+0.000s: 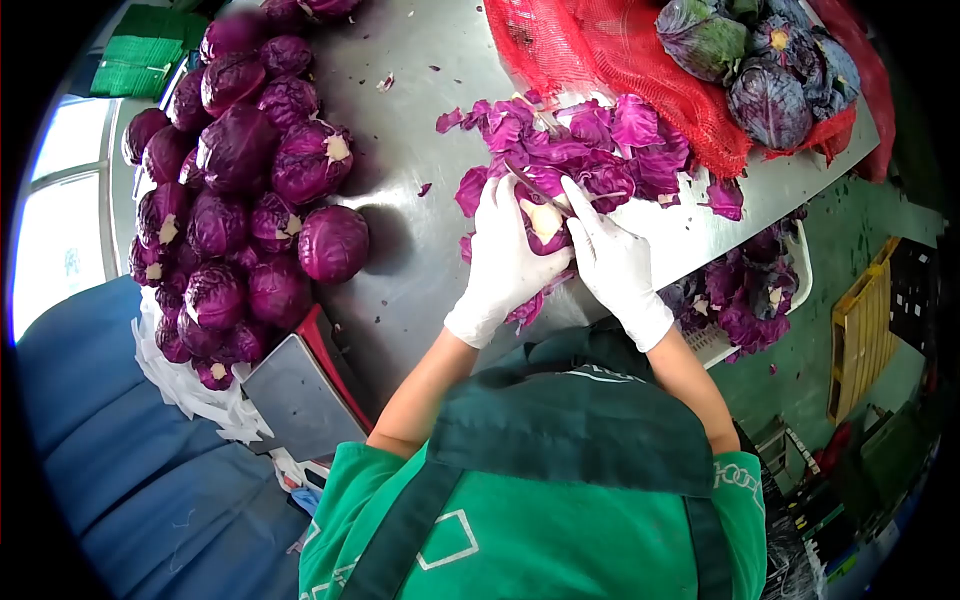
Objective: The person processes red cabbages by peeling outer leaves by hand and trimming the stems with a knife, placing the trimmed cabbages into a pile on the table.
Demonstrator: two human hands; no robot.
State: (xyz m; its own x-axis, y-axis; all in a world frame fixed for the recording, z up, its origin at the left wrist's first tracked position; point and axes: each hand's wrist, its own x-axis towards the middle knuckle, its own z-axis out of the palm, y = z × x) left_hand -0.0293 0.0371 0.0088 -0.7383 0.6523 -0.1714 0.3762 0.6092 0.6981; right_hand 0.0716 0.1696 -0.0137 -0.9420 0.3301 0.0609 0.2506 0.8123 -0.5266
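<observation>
In white gloves, both my hands work at the middle of the metal table. My left hand (505, 255) is closed around the left side of a red cabbage (543, 222), whose pale cut stem faces up. My right hand (612, 255) grips a knife (538, 188), its narrow dark blade lying across the cabbage close to the stem. The handle is hidden in my palm, and my index finger stretches along towards the blade. Loose purple cabbage leaves (560, 145) lie spread just beyond both hands, some touching the cabbage.
Peeled red cabbages (235, 150) are heaped along the left of the metal table (410, 130). A red mesh sack (610, 60) with untrimmed cabbages (770, 105) sits back right. Below the right edge stands a white crate (798, 265) of leaves; a yellow pallet (860, 330) is on the floor.
</observation>
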